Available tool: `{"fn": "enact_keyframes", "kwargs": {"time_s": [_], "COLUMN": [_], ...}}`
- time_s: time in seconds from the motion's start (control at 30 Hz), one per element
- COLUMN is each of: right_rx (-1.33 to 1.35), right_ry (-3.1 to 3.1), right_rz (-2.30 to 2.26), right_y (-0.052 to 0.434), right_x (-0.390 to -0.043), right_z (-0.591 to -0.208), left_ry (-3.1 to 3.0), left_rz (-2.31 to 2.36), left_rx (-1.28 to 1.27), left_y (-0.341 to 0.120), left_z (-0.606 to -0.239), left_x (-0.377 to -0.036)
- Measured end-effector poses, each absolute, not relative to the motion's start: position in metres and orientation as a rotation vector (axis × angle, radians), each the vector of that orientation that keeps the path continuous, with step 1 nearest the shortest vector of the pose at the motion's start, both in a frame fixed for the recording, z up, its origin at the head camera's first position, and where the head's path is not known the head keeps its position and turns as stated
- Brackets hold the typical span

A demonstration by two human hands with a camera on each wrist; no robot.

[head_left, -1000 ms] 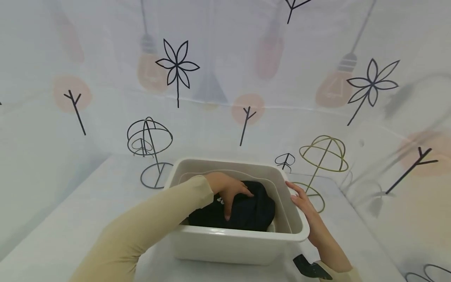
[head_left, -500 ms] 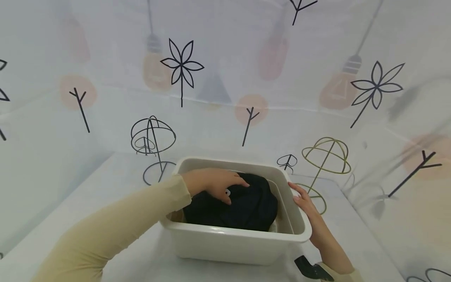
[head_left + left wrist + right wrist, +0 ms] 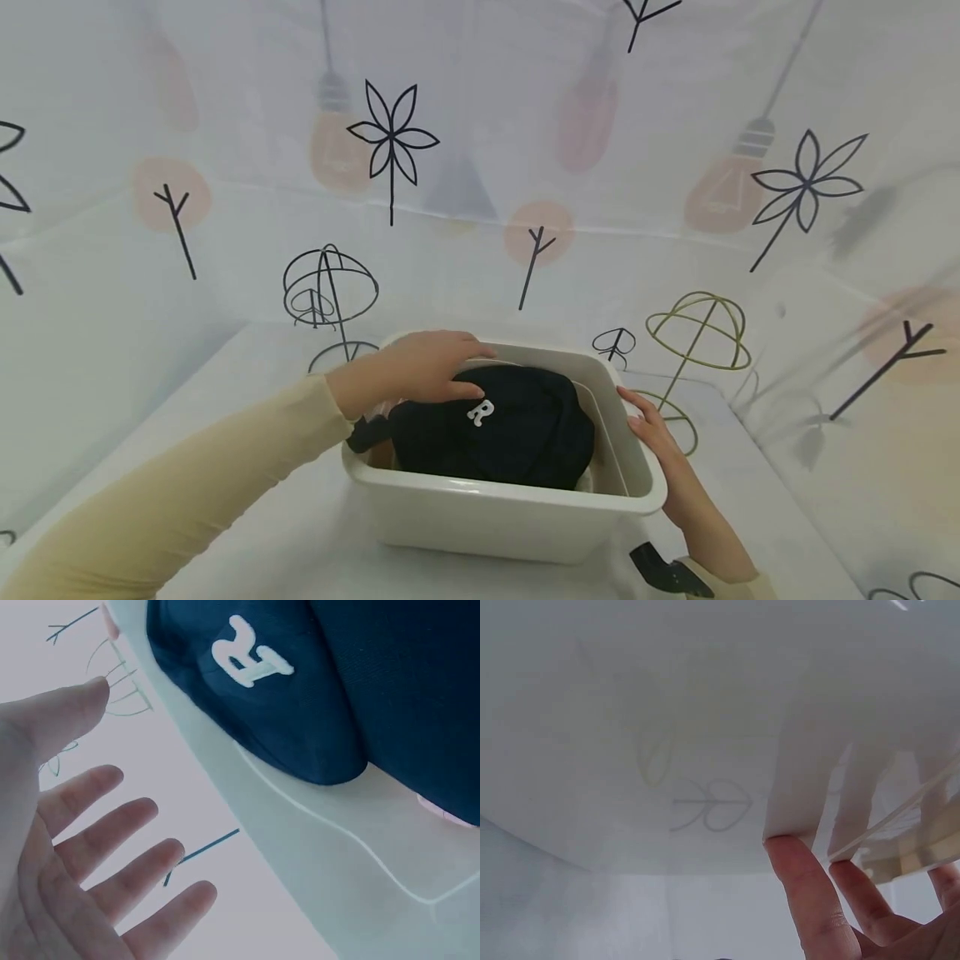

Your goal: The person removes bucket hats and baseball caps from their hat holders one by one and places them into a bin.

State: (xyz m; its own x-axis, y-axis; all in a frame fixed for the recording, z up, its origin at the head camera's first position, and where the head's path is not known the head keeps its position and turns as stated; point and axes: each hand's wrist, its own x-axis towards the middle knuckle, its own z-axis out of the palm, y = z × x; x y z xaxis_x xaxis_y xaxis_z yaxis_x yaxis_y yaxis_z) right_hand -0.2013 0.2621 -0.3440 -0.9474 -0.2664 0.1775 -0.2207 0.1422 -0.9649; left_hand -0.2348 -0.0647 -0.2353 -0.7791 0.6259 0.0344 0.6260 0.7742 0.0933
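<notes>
A dark navy cap (image 3: 517, 433) with a raised white letter R (image 3: 481, 412) lies inside a white plastic bin (image 3: 495, 494). My left hand (image 3: 416, 367) is over the bin's back left part, its thumb near the letter and overlapping the cap in the head view. Seen from the left wrist, that hand (image 3: 112, 862) has its fingers spread and nothing in them, apart from the cap (image 3: 262, 697). On the bin's right rim rests my right hand (image 3: 663, 454). In the right wrist view its fingers (image 3: 810, 900) reach out straight, fingertips against the bin's glossy wall (image 3: 705, 750).
The bin stands on a table (image 3: 255, 467) with a white covering. Behind it rises a pale printed curtain (image 3: 450, 275) with line drawings of flowers and lamps. Pale material shows under the cap's right edge. A dark strap piece (image 3: 667, 575) sits at my right wrist.
My left hand has lifted off the cap and moved left and toward the back, uncovering the white R. The cap sits slightly more spread out. My right hand stays on the rim.
</notes>
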Motion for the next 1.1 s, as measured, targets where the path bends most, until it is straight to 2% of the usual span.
{"fn": "enact_keyframes", "kwargs": {"time_s": [0.6, 0.77, 0.9, 1.1], "right_rx": [-0.503, -0.510, -0.481, -0.432], "right_ry": [2.285, 2.212, 2.338, 2.362], "right_rz": [-2.050, -2.127, -1.964, -1.954], "right_y": [0.262, 0.260, 0.264, 0.265], "right_x": [-0.204, -0.207, -0.202, -0.200], "right_z": [-0.342, -0.340, -0.341, -0.341], "left_ry": [-2.763, -2.743, -2.726, -2.680], "left_rz": [-0.576, -0.624, -0.710, -0.826], "left_rx": [-0.731, -0.625, -0.522, -0.358], "left_y": [-0.126, -0.143, -0.153, -0.168], "left_z": [-0.232, -0.242, -0.256, -0.282], "left_x": [-0.208, -0.202, -0.197, -0.188]}}
